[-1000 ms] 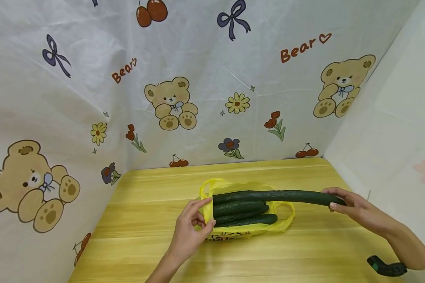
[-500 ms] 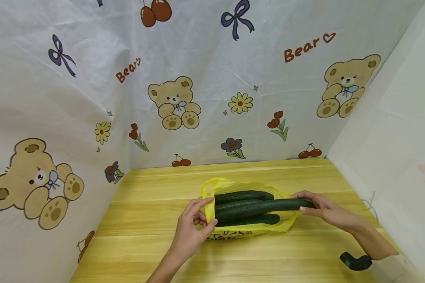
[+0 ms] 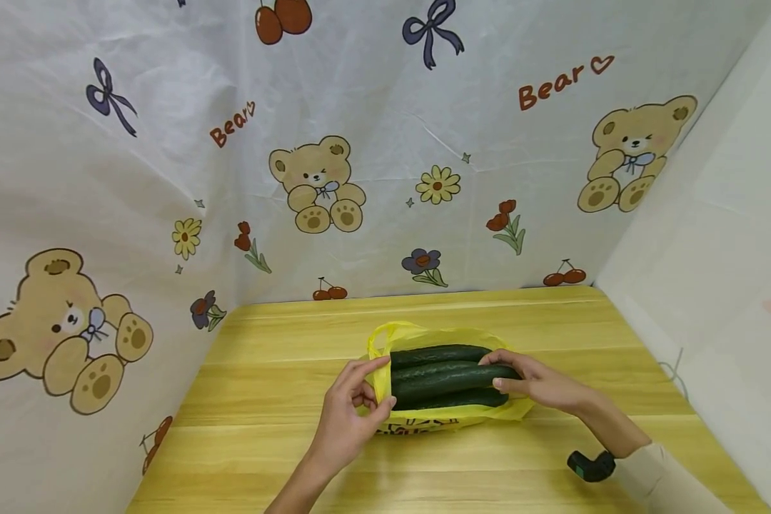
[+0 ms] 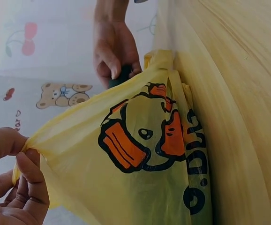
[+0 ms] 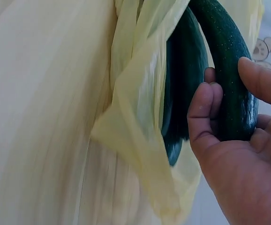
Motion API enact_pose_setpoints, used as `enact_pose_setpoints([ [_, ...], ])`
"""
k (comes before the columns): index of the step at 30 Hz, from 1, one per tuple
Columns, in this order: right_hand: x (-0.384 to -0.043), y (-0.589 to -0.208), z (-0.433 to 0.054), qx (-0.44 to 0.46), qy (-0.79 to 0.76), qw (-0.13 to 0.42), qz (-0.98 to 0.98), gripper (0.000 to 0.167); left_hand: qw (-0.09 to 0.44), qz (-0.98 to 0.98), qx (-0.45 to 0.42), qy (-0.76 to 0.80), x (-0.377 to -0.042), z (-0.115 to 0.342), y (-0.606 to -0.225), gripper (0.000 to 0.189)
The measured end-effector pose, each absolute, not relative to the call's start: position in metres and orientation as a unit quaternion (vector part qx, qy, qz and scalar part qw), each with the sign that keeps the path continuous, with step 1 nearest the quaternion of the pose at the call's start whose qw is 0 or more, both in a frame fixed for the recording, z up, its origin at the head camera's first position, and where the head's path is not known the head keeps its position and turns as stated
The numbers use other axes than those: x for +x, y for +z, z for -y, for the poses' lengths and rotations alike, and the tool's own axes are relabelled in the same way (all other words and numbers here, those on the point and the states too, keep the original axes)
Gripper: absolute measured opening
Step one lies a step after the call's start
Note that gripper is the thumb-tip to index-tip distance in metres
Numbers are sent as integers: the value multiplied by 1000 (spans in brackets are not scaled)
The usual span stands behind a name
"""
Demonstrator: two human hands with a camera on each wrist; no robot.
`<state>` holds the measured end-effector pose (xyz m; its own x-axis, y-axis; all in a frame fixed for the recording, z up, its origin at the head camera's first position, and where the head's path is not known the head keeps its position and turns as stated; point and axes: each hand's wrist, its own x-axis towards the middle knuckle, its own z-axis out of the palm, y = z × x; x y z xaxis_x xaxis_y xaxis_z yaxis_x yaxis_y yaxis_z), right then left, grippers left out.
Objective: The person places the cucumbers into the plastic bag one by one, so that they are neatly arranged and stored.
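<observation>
A thin yellow plastic bag (image 3: 424,420) lies on its side on the table, its mouth spread and dark print on its front. Several dark green cucumbers lie lengthwise inside it. My left hand (image 3: 350,417) pinches the bag's left rim between fingers and thumb; the left wrist view shows the plastic (image 4: 79,159) stretched from that pinch, with a printed duck face. At the bag's right end, my right hand (image 3: 540,382) grips the end of the top cucumber (image 3: 450,380). In the right wrist view fingers and thumb curl round this cucumber (image 5: 229,51), beside other cucumbers (image 5: 189,70) in the bag.
The bag rests on a light wood-grain table (image 3: 263,428). A white sheet printed with bears, bows and flowers (image 3: 373,250) hangs behind and at the left. A white wall (image 3: 719,285) rises at the right, with a thin cable (image 3: 674,375) near its foot.
My right hand has moved left with the cucumber, which has slid from sticking far out on the right to lying in the bag over the others. My left hand keeps its pinch on the rim.
</observation>
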<state>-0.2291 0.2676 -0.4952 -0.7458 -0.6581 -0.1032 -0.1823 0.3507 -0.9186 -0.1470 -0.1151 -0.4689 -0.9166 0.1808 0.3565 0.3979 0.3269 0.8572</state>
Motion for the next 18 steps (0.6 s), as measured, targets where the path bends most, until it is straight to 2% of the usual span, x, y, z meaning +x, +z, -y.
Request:
enact_pose_setpoints([
  [6,-230,-498,-258,-254,-499,237,-794,39,103,806,-187,-552,-147,114,-468,66],
  [9,-229,-500,-257,-262,-486,215,-805,36,100,807,-184,-552,-147,113,-466,66],
  [12,-226,-502,-255,-275,-461,163,-828,33,92,810,-176,-552,-147,113,-465,68],
  [18,-218,-506,-254,-292,-407,13,-865,38,93,811,-170,-552,-147,113,-464,69],
])
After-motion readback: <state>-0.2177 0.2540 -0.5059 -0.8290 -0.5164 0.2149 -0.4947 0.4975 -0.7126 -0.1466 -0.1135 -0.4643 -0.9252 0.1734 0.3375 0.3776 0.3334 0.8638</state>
